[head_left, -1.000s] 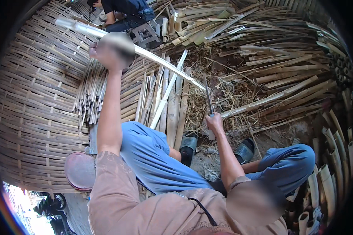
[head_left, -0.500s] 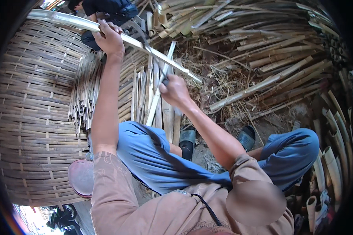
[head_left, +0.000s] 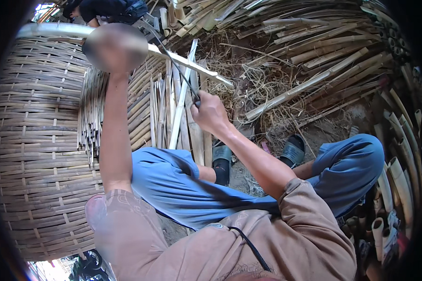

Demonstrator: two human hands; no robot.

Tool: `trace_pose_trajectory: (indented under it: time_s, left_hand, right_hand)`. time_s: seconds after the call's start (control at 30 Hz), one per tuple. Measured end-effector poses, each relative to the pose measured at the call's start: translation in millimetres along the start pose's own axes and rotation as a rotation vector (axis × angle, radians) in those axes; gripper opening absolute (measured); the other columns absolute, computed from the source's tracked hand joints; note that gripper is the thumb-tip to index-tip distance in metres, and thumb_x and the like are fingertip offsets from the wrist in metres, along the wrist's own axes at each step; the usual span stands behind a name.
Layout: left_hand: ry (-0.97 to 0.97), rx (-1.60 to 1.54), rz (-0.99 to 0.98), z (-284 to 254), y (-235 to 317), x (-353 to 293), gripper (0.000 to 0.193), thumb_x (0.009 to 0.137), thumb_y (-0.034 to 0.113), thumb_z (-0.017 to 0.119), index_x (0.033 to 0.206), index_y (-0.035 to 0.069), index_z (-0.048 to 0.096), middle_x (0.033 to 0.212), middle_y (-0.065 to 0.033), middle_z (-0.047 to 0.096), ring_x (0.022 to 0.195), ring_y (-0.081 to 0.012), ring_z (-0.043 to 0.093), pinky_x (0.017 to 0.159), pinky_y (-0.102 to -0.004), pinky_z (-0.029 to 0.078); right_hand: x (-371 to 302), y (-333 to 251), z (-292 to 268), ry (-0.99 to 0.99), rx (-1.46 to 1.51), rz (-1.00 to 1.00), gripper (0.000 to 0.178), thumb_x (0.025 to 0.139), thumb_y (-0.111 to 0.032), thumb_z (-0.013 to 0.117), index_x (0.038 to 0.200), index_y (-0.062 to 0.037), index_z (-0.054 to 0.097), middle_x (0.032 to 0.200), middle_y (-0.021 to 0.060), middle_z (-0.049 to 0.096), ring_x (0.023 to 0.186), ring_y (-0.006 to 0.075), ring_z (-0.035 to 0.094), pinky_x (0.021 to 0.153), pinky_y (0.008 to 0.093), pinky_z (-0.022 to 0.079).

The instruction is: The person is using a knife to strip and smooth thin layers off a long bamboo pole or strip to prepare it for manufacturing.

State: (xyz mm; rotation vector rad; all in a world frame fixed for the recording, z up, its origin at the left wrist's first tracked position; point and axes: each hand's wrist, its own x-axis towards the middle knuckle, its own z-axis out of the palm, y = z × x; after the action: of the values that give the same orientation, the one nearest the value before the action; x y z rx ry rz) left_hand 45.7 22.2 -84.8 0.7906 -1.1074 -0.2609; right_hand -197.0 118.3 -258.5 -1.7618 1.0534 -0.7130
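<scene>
Apparent trimming of one long, pale, split-bamboo strip (head_left: 201, 70) with one dark, narrow-bladed knife (head_left: 183, 75).
The strip is crossed in view by the blade. Of two hands, the knife is gripped by the right hand (head_left: 211, 112); the left hand (head_left: 116, 49), over the strip, is blurred, its grip indeterminable. Steadiness is called for next.

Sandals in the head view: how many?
2, both worn: the left sandal left of the person's right forearm, the right sandal to its right. The co-worker's feet don't show, so more may be hidden.
</scene>
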Motion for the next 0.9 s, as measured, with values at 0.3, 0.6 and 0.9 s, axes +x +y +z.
trace_pose_trajectory:
  time_s: [0.3,0.6,0.9]
  left_hand:
    - [0.184,0.113,0.177,41,-26,14,0.027,0.1,0.022,0.059,0.108,0.002,0.042,0.063,0.0013,0.048,0.053,-0.007,0.047,0.05,-0.0221,0.042]
    - [0.442,0.382,0.468,64,-37,19,0.031,0.092,0.022,0.061,0.098,-0.007,0.052,0.082,-0.0098,0.059,0.069,-0.0157,0.054,0.065,-0.032,0.049]
    - [0.443,0.421,0.464,69,-22,10,0.054,0.089,0.019,0.054,0.126,-0.02,0.046,0.107,-0.0262,0.063,0.091,-0.0261,0.058,0.09,-0.0336,0.048]
  right_hand:
    - [10,63,-9,0.039,0.028,0.116,0.023,0.085,-0.014,0.064,0.096,0.0048,0.068,0.084,0.0276,0.069,0.08,0.0437,0.069,0.072,0.0519,0.056]
    - [21,112,4,0.083,-0.143,0.165,0.029,0.085,-0.017,0.067,0.105,0.0036,0.069,0.091,0.0259,0.071,0.092,0.0415,0.07,0.085,0.0473,0.055]
    - [22,0,-8,0.128,0.073,-0.123,0.014,0.085,-0.01,0.063,0.094,0.0003,0.065,0.082,0.0223,0.069,0.073,0.0386,0.067,0.07,0.0467,0.053]
